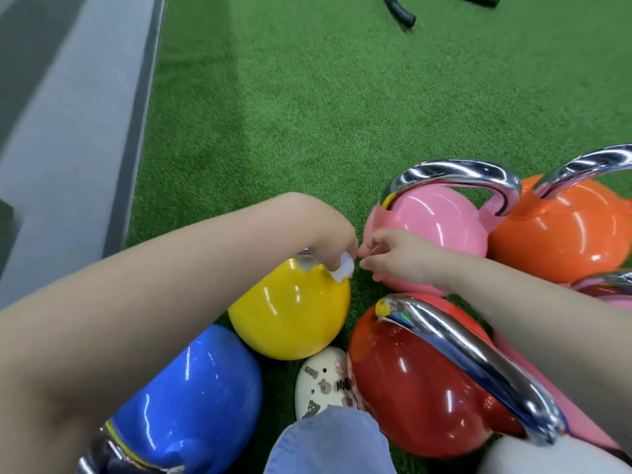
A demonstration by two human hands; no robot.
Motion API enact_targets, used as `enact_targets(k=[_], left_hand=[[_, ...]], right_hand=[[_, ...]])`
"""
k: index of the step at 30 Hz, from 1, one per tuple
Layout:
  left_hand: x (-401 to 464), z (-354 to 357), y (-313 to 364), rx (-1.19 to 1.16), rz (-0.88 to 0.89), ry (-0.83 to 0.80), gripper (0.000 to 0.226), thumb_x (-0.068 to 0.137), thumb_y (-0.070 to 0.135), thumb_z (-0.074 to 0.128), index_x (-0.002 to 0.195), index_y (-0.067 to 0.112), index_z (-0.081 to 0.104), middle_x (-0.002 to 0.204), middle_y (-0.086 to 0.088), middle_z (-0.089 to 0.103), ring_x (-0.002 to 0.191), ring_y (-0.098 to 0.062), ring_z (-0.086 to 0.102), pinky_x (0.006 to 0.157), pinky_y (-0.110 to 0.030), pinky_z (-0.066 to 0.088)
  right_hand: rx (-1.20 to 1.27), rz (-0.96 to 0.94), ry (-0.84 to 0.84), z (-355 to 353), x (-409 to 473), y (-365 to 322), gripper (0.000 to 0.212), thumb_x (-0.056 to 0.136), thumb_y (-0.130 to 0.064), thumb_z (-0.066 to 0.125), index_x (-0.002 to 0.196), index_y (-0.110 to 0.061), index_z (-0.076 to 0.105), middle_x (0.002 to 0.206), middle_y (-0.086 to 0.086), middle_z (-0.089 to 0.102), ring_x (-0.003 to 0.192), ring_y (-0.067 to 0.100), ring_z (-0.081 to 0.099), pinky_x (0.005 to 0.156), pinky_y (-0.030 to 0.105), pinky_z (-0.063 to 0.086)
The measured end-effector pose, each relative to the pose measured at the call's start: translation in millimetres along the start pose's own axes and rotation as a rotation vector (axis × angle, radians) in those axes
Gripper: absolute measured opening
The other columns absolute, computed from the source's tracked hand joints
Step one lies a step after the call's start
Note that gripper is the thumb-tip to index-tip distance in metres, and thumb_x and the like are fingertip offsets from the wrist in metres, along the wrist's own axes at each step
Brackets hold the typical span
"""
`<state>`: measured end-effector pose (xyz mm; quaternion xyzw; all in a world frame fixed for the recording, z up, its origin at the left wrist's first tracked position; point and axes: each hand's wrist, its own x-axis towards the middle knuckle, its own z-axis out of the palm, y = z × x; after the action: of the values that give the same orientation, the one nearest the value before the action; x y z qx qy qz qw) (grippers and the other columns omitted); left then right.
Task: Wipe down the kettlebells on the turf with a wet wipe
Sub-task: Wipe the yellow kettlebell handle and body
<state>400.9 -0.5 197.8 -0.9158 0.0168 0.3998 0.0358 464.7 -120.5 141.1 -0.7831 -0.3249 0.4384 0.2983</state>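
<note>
From the head camera, looking down, a cluster of glossy kettlebells sits on the green turf (307,107): a yellow kettlebell (290,313) at centre, a blue kettlebell (191,405) lower left, a red kettlebell (410,388) with a chrome handle (478,364) lower right, a pink kettlebell (434,220) and an orange kettlebell (564,230) beyond it. The left hand (325,234) hangs over the top of the yellow kettlebell, fingers curled down and pinching a small white wet wipe (104,271) that dangles against the ball near its handle base. The right hand (396,256) reaches in from the right, in front of the pink kettlebell, its fingertips drawn together close to the left hand's fingers — it seems to pinch at an edge of the wipe, though whether it actually holds any of it cannot be told. A white clog (321,384) with bear stickers and a blue trouser knee (328,443) show between the yellow and red balls. A grey floor strip (68,138) borders the turf on the left, and a black rope end (400,12) lies far off at the top.

The step in hand looks like unfolding the wipe before wiping. To do it well, the person would likely spread the sheet flat between both hands so a broad damp face meets the surface, then steady the yellow kettlebell while rubbing — covering the handle as well as the ball
</note>
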Motion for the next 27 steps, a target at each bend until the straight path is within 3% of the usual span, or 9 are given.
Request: enact_targets(k=[4, 8, 10, 13, 16, 19, 22, 24, 27], left_hand=[[-28.4, 18.6, -10.1, -0.100, -0.028, 0.216, 0.048, 0.088, 0.035, 0.040, 0.134, 0.046, 0.036, 0.106, -0.001, 0.061, 0.095, -0.023, 0.057, 0.075, -0.033, 0.045], [-27.5, 43.2, 9.7, 0.126, -0.251, 0.544, 0.056, 0.088, 0.009, 0.048, 0.135, 0.022, 0.020, 0.094, -0.003, 0.054, 0.088, -0.026, 0.060, 0.052, -0.030, 0.029], [-27.9, 46.3, 12.8, 0.094, -0.302, 0.652, 0.052, 0.085, 0.009, 0.053, 0.128, 0.015, 0.023, 0.097, -0.002, 0.059, 0.090, -0.026, 0.061, 0.057, -0.030, 0.028], [-34.9, 56.9, 21.3, -0.046, -0.280, 0.786, 0.057, 0.078, 0.015, 0.065, 0.126, 0.013, 0.034, 0.107, -0.004, 0.060, 0.100, -0.028, 0.058, 0.073, -0.033, 0.033], [-38.4, 80.1, 32.2, -0.152, -0.296, 0.970, 0.060, 0.056, 0.017, 0.081, 0.111, 0.009, 0.057, 0.110, -0.010, 0.064, 0.103, -0.032, 0.060, 0.090, -0.042, 0.041], [-39.3, 103.8, 43.9, -0.278, -0.322, 1.221, 0.037, 0.068, 0.013, 0.069, 0.104, 0.009, 0.062, 0.121, -0.014, 0.060, 0.115, -0.030, 0.052, 0.102, -0.042, 0.035], [-43.7, 123.7, 65.3, -0.724, -0.242, 1.378, 0.020, 0.080, 0.007, 0.051, 0.092, 0.013, 0.065, 0.100, 0.000, 0.064, 0.096, -0.014, 0.054, 0.086, -0.022, 0.041], [-44.0, 126.4, 80.7, -1.214, -0.244, 1.278, 0.030, 0.084, 0.002, 0.051, 0.093, 0.028, 0.060, 0.099, 0.015, 0.059, 0.093, -0.001, 0.057, 0.078, -0.010, 0.045], [-40.9, 119.5, 88.8, -2.005, -0.104, 1.044, 0.052, 0.085, -0.016, 0.050, 0.113, 0.029, 0.045, 0.112, 0.021, 0.050, 0.107, 0.003, 0.053, 0.083, -0.005, 0.046]], right_hand=[[0.020, -0.014, 0.004, 0.2, -0.6, -1.3, 0.015, 0.085, -0.003, 0.062, 0.096, -0.010, 0.056, 0.088, 0.009, 0.057, 0.066, 0.017, 0.055, 0.077, 0.038, 0.048], [0.169, -0.140, 0.148, 1.5, 1.4, -11.8, 0.037, 0.076, 0.012, 0.064, 0.102, -0.013, 0.056, 0.100, 0.002, 0.059, 0.071, 0.006, 0.054, 0.068, 0.013, 0.046], [0.232, -0.169, 0.090, 1.9, 1.0, -18.6, 0.041, 0.075, 0.016, 0.063, 0.108, -0.008, 0.057, 0.099, 0.001, 0.060, 0.068, 0.001, 0.056, 0.065, 0.010, 0.047], [0.106, -0.235, 0.068, 5.3, 3.3, -23.8, 0.052, 0.072, 0.016, 0.066, 0.119, -0.004, 0.057, 0.086, -0.003, 0.058, 0.055, -0.012, 0.052, 0.061, 0.005, 0.043], [-0.225, -0.311, 0.124, 4.0, 6.2, -28.7, 0.083, 0.069, -0.001, 0.076, 0.138, -0.030, 0.041, 0.088, -0.008, 0.048, 0.058, -0.007, 0.048, 0.067, 0.008, 0.040], [-0.458, -0.378, 0.204, 2.7, 3.3, -33.3, 0.084, 0.066, -0.016, 0.081, 0.137, -0.035, 0.041, 0.110, -0.004, 0.034, 0.094, 0.012, 0.048, 0.091, 0.032, 0.044], [-0.486, -0.482, 0.175, 4.6, -1.1, -35.9, 0.063, 0.064, -0.022, 0.081, 0.122, -0.028, 0.057, 0.113, -0.003, 0.042, 0.109, 0.021, 0.049, 0.096, 0.040, 0.042], [-0.531, -0.542, 0.157, 6.5, -2.5, -37.8, 0.056, 0.065, -0.030, 0.081, 0.117, -0.021, 0.061, 0.114, 0.001, 0.056, 0.109, 0.024, 0.052, 0.100, 0.032, 0.036], [-0.553, -0.571, 0.211, 8.5, -4.5, -43.6, 0.040, 0.075, -0.028, 0.074, 0.111, -0.014, 0.064, 0.107, 0.003, 0.066, 0.105, 0.021, 0.054, 0.083, 0.017, 0.029]])
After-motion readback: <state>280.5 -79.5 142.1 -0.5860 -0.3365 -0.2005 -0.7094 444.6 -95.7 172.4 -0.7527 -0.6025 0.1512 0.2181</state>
